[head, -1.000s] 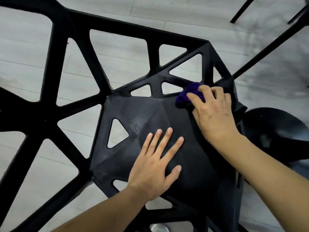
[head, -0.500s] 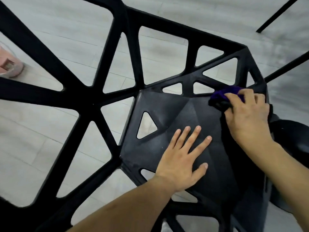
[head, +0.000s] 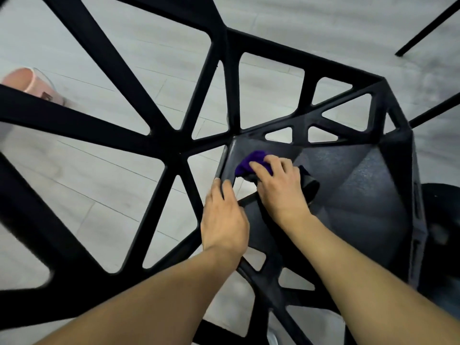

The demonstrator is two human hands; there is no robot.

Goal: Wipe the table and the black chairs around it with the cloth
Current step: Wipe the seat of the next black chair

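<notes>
**Two hands on one chair seat**

Head view: the right hand clamps a bunched purple cloth against the left part of the faceted seat of the black plastic chair. The cloth pokes out beyond its curled fingertips. The left hand, just beside it, hooks its fingers over the seat's left edge. A pink plastic bin stands well apart on the pale plank floor.
</notes>
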